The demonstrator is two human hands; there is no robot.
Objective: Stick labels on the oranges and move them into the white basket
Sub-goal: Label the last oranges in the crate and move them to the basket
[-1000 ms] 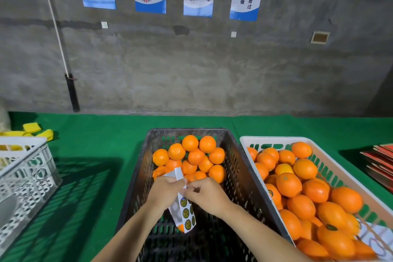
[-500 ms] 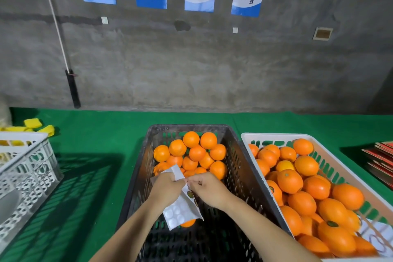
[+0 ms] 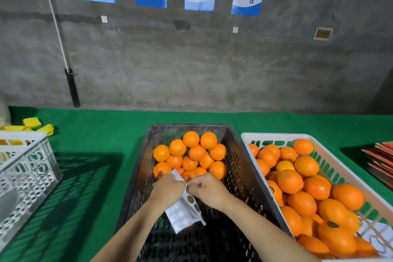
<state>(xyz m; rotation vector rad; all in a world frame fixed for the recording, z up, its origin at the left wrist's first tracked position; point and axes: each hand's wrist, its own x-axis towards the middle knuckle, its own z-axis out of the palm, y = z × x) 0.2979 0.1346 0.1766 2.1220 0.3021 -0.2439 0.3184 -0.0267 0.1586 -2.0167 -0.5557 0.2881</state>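
Landmark: black crate [image 3: 238,168], centre of the green table [image 3: 102,134].

1. Label sheet [image 3: 184,211]. White backing paper, most spots already bare, a few dark round labels left along its right edge. It hangs over the near, fruitless half of the crate, likely kept there so that a peeled label goes straight onto the fruit below.
2. Left hand [image 3: 169,187]. Above the crate's near half. Fingers curled round the sheet's upper end, which pokes out past the knuckles; the hold steadies the sheet for peeling.
3. Right hand [image 3: 209,189]. Just right of the left hand, touching the sheet's top edge. Fingers bent in a pinch there, apparently working a label free; whether one has lifted cannot be told.
4. Oranges [image 3: 191,155], unlabelled lot. Heaped at the crate's far end.
5. White basket [image 3: 331,155]. Directly right of the crate, walls nearly touching, so each transfer is short. Holds many oranges, a few showing dark labels.
6. White slotted crate [image 3: 27,172]. Well left of the black crate.
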